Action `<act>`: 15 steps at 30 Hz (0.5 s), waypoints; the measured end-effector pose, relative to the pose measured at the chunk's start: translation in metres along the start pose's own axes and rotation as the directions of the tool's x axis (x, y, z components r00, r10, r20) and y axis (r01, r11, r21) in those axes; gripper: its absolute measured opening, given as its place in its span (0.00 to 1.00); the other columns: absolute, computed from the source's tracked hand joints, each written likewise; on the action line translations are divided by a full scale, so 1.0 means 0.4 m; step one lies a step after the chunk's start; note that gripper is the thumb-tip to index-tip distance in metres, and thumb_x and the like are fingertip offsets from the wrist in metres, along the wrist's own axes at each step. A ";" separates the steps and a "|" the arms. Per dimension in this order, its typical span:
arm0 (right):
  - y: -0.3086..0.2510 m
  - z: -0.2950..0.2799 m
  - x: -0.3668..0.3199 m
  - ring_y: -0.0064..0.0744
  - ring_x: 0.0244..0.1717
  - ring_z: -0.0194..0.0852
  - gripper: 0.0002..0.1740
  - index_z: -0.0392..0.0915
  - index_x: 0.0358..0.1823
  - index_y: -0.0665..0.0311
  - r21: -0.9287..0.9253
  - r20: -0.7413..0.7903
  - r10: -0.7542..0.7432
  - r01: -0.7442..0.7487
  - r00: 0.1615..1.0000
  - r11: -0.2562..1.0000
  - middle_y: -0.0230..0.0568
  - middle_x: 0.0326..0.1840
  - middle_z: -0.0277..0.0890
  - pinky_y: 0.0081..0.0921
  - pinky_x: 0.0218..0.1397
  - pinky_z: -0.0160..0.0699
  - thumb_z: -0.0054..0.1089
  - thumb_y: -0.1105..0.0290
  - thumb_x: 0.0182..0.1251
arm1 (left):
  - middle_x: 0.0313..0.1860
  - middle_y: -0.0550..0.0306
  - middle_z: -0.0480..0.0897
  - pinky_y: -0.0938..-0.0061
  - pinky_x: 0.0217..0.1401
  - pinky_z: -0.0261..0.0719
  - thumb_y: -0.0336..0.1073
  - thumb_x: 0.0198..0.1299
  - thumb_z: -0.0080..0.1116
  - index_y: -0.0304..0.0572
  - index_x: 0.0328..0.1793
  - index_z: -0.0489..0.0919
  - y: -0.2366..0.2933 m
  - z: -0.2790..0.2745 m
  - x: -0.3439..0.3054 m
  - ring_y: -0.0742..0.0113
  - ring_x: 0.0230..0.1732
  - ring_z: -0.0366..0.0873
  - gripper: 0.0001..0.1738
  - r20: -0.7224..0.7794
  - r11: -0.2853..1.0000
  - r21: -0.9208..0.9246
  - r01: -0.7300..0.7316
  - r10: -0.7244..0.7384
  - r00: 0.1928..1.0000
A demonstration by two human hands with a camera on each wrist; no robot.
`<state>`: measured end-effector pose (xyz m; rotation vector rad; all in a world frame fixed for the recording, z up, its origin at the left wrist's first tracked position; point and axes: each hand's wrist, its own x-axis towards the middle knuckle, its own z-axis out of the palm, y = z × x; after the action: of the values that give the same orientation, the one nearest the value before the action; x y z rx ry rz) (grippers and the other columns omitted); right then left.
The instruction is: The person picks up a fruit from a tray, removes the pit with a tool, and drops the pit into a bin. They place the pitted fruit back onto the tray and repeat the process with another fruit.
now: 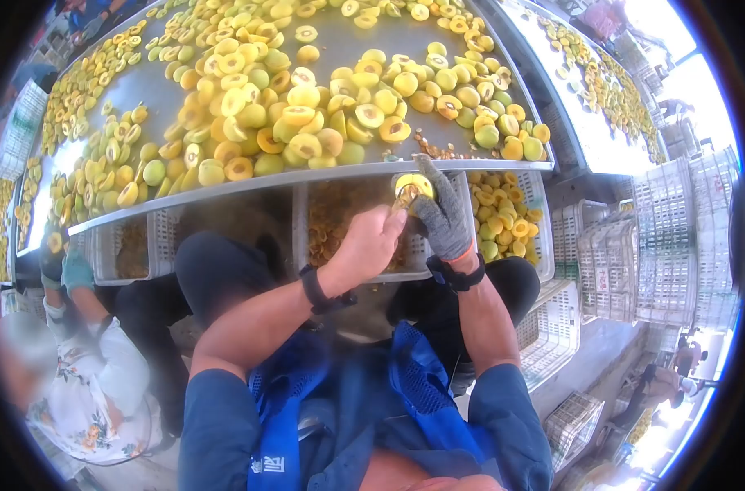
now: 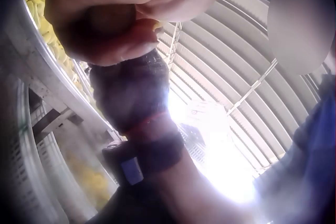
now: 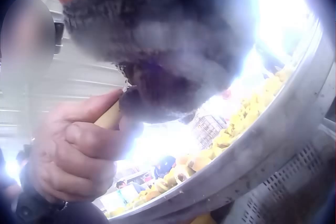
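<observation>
My bare left hand (image 1: pixel 366 245) grips a small tool by its pale yellow handle (image 3: pixel 109 117), fingers curled round it. The tool's working end is hidden at the fruit. In a grey knit glove, my right hand (image 1: pixel 444 221) holds a yellow apricot half (image 1: pixel 422 183) between thumb and fingers, its cut face toward the left hand. Both hands meet just over the near edge of a metal table (image 1: pixel 266 182). In the left wrist view, the bare fingers (image 2: pixel 121 45) overlap the dark glove (image 2: pixel 131 87).
Many apricot halves (image 1: pixel 303 114) are heaped on the table, with brown pits (image 1: pixel 434 149) near its edge. Below stand crates, one holding yellow halves (image 1: pixel 503 214), another brown scraps (image 1: pixel 331 225). Stacked white crates (image 1: pixel 663 237) rise at right; another person (image 1: pixel 102 376) sits at left.
</observation>
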<state>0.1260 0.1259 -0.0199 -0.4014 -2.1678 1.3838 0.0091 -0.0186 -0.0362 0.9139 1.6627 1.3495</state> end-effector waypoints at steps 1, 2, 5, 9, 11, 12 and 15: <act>-0.003 -0.002 -0.001 0.37 0.67 0.75 0.36 0.59 0.83 0.69 -0.050 -0.001 -0.029 0.029 1.000 0.998 0.49 0.72 0.75 0.31 0.72 0.72 0.59 0.71 0.78 | 0.19 0.63 0.71 0.73 0.20 0.66 0.44 0.83 0.47 0.37 0.34 0.71 -0.011 0.010 0.002 0.76 0.17 0.66 0.22 -0.023 0.999 0.010 -0.035 0.035 0.999; -0.003 -0.002 -0.001 0.37 0.68 0.75 0.36 0.59 0.83 0.69 -0.083 -0.002 -0.052 0.051 0.999 0.995 0.50 0.72 0.75 0.31 0.73 0.71 0.59 0.71 0.78 | 0.19 0.63 0.71 0.72 0.21 0.66 0.44 0.84 0.46 0.37 0.34 0.71 -0.020 0.020 0.003 0.75 0.18 0.67 0.23 -0.044 0.997 0.021 -0.068 0.069 0.997; 0.001 -0.004 -0.002 0.39 0.70 0.73 0.36 0.59 0.83 0.69 -0.147 -0.002 -0.109 0.107 0.994 0.983 0.52 0.73 0.74 0.31 0.74 0.69 0.60 0.72 0.77 | 0.19 0.62 0.70 0.70 0.25 0.68 0.45 0.84 0.46 0.37 0.33 0.70 -0.006 0.019 0.002 0.74 0.21 0.67 0.24 -0.060 0.993 0.055 -0.100 0.104 0.993; 0.003 -0.011 -0.001 0.38 0.69 0.72 0.35 0.64 0.81 0.68 -0.072 -0.007 -0.056 0.055 0.998 0.996 0.49 0.72 0.72 0.31 0.74 0.69 0.63 0.71 0.75 | 0.20 0.58 0.73 0.66 0.27 0.69 0.47 0.83 0.48 0.35 0.34 0.71 -0.002 0.013 -0.001 0.70 0.22 0.70 0.25 -0.021 0.993 0.083 -0.080 0.082 0.996; -0.020 -0.014 -0.002 0.43 0.66 0.71 0.33 0.72 0.76 0.69 0.084 -0.013 0.069 -0.068 0.998 0.994 0.48 0.68 0.68 0.34 0.71 0.72 0.65 0.66 0.73 | 0.20 0.51 0.75 0.61 0.29 0.71 0.46 0.82 0.50 0.33 0.35 0.72 0.005 0.002 -0.001 0.60 0.22 0.73 0.24 -0.001 0.986 0.120 -0.119 0.120 0.993; -0.018 -0.017 -0.004 0.41 0.66 0.72 0.33 0.71 0.77 0.69 0.109 -0.001 0.107 -0.106 0.994 0.988 0.47 0.68 0.68 0.34 0.70 0.73 0.64 0.66 0.73 | 0.21 0.48 0.77 0.59 0.29 0.71 0.46 0.81 0.50 0.32 0.35 0.73 0.007 -0.001 -0.001 0.55 0.22 0.75 0.24 0.012 0.981 0.137 -0.139 0.139 0.990; -0.013 -0.031 -0.003 0.37 0.66 0.73 0.33 0.72 0.77 0.68 0.166 0.019 0.160 -0.161 0.987 0.973 0.45 0.69 0.68 0.32 0.69 0.74 0.64 0.66 0.73 | 0.23 0.39 0.78 0.53 0.32 0.73 0.42 0.80 0.50 0.30 0.36 0.73 -0.009 0.007 0.004 0.37 0.26 0.76 0.21 -0.033 0.914 0.322 -0.245 0.270 0.962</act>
<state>0.1345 0.1323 -0.0115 -0.5190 -2.0410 1.6426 0.0108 -0.0166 -0.0403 1.3219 1.9047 1.3233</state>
